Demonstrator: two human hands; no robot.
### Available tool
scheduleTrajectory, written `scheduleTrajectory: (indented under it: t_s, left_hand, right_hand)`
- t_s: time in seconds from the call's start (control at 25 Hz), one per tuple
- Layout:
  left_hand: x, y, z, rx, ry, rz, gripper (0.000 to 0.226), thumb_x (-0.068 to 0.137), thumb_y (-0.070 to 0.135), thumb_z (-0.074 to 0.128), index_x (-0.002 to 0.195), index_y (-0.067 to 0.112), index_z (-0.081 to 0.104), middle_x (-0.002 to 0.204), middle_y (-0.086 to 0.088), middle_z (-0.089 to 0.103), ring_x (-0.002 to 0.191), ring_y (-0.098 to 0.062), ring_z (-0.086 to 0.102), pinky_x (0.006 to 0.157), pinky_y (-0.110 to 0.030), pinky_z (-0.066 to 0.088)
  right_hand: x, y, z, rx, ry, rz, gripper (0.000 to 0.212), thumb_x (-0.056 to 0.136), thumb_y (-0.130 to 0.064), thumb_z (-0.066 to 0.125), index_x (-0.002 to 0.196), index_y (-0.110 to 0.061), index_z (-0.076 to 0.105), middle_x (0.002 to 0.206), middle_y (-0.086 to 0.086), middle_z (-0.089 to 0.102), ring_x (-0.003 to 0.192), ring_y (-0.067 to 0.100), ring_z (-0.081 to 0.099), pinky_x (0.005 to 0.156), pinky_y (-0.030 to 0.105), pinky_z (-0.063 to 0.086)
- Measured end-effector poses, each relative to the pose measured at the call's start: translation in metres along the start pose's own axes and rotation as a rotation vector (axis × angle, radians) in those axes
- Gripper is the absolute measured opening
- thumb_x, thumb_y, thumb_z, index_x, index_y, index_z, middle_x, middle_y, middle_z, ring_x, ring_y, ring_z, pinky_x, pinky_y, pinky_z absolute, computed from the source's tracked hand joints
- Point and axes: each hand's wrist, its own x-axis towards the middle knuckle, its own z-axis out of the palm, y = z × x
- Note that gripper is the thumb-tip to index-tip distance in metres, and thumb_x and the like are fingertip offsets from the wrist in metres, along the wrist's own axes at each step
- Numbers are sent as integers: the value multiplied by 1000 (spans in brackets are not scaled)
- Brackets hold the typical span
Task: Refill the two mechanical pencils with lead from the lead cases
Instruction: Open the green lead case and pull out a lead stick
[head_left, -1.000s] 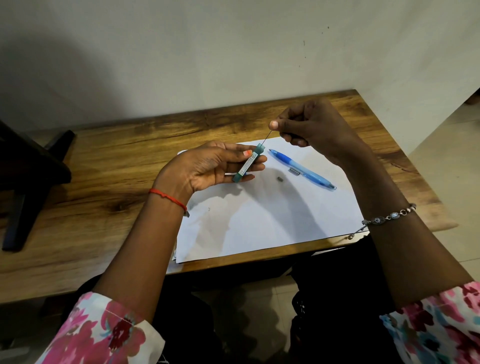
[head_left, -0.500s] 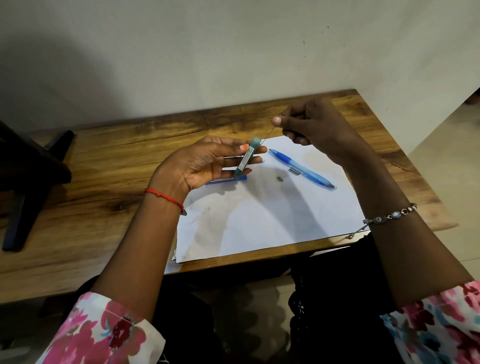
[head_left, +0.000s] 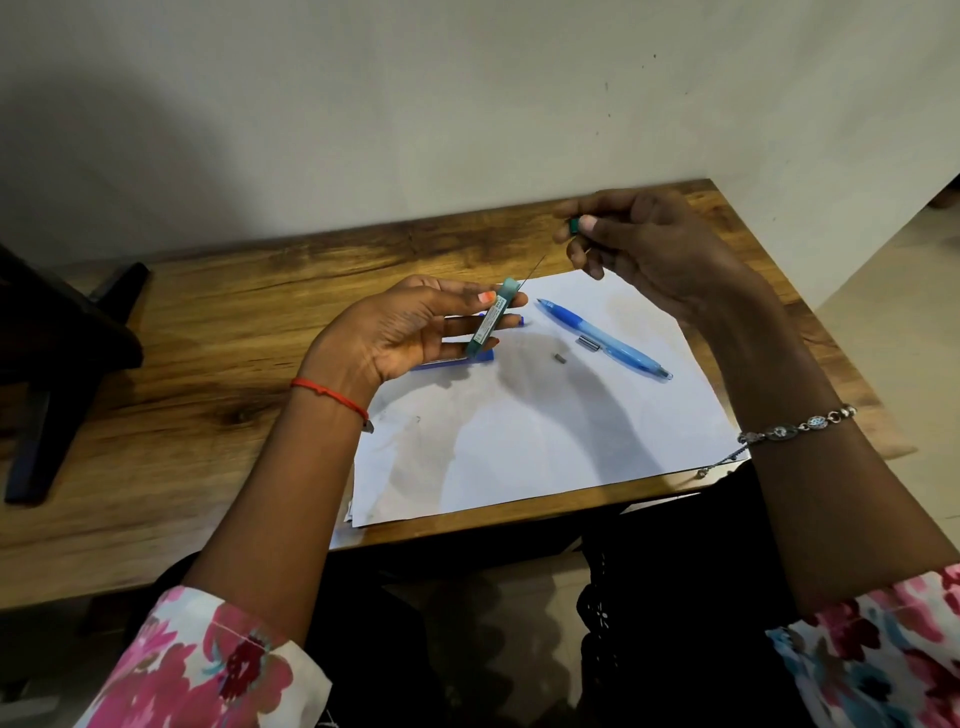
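Observation:
My left hand (head_left: 410, 332) holds a slim green lead case (head_left: 492, 318) tilted, with its open top pointing up and right. A thin lead (head_left: 532, 272) sticks out of that top toward my right hand (head_left: 660, 254). That hand is raised above the table's far edge and pinches a small green cap (head_left: 574, 225) between thumb and finger. I cannot tell whether it also touches the lead. A blue mechanical pencil (head_left: 605, 339) lies diagonally on the white paper (head_left: 545, 447). Another blue item (head_left: 460, 361) lies partly hidden under my left hand.
Two small metal parts (head_left: 587, 342) (head_left: 559, 357) lie on the paper beside the pencil. The paper rests on a wooden table (head_left: 208, 322) against a wall. A dark stand (head_left: 57, 332) sits at the table's left end. The table's edge is close on the right.
My right hand has moved up and right, away from the case, and a green cap now shows in its fingers. The lead shows farther out of the case. My left hand has stayed nearly still.

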Motion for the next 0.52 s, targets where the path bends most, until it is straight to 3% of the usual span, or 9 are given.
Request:
scheduleTrajectory:
  t_s: [0.24,0.52]
  left_hand:
    - [3,-2,3,-5,44,-27,18,87,6,53,88,11,70,87,0,76,84,-13,71,80,-32,55]
    - [4,-4,2,33,35,-23,17,85,9,56,95,9,69,94,0,75,90,-13,70,84,-32,55]
  right_hand:
    - [-3,0,9,-101,-157,-9,20,90,5,48,92,-6,64,68,8,61,62,15,58,55,19,46]
    - [-6,-2,17,-313,-112,-7,19,75,3,70,94,0,70,70,6,70,51,11,57,44,18,41]
